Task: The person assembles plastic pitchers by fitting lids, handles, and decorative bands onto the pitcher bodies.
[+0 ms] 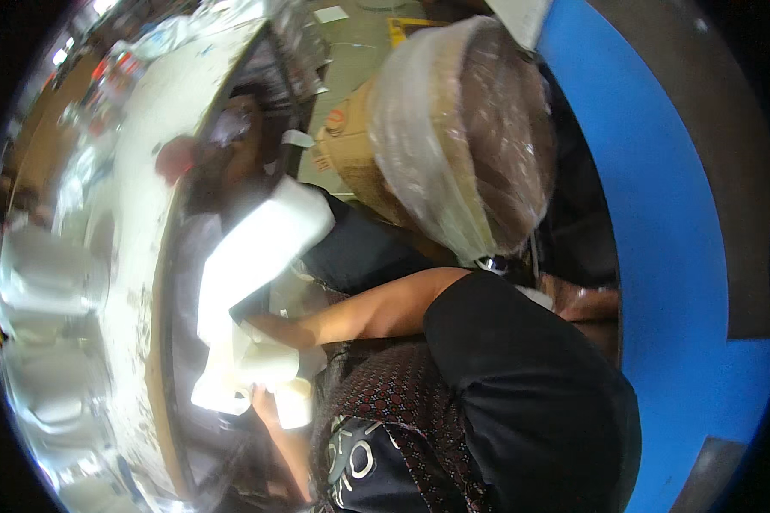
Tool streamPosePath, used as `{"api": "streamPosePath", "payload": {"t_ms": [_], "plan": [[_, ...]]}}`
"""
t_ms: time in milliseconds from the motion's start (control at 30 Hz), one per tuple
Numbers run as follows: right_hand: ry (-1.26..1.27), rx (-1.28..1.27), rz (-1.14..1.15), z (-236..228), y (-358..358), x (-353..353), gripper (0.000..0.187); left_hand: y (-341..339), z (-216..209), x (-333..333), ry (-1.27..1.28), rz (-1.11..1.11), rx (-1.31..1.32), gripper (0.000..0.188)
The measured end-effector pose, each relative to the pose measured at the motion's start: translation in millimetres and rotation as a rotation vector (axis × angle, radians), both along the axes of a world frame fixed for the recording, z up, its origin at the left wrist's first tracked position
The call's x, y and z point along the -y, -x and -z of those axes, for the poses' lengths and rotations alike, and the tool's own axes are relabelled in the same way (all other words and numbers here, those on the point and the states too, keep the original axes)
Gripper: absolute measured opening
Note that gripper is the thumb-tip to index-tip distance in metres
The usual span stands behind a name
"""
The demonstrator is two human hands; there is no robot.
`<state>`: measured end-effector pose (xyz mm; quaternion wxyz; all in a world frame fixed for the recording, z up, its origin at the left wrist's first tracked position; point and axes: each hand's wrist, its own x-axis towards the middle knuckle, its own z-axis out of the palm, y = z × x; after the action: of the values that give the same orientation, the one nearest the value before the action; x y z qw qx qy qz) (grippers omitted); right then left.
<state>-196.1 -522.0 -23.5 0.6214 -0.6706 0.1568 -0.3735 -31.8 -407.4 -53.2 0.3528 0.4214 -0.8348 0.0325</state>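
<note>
Several glossy white plastic bottles are bunched in front of my body, left of centre. My right hand (269, 330) reaches in among them with its forearm crossing from the right. It appears closed on a white bottle (269, 363), though its fingertips are hidden. My left hand (263, 405) comes up from below and grips the cluster from underneath, beside a shorter white bottle (295, 405). Another white bottle (218, 380) sticks out to the left with its round mouth showing. Above my right hand, a larger white container (265, 244) is tilted, overexposed and smeared by motion.
A worn white table (145, 256) runs along the left, with translucent containers (47, 274) and plastic bags on it. Ahead stands a cardboard box (351, 137) beside a large plastic-wrapped bundle (470, 128). A blue surface (659, 214) curves along the right.
</note>
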Motion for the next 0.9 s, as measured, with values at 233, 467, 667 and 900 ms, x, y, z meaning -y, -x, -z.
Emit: {"api": "streamPosePath", "payload": {"t_ms": [233,467,667,900], "plan": [[0.425,-0.699,0.227,9,87,0,0.037,77,-23,0,-0.902,-0.121,-0.787,0.030],[0.085,-0.325,0.064,-4,94,24,0.035,86,-51,18,-0.845,-0.393,-0.655,0.027],[-0.089,-0.286,0.354,-50,173,53,0.040,105,-77,77,-0.725,-0.526,-0.464,0.024],[0.608,-0.244,1.574,-38,360,42,0.096,132,-99,163,-0.616,-0.472,-0.245,0.020]]}}
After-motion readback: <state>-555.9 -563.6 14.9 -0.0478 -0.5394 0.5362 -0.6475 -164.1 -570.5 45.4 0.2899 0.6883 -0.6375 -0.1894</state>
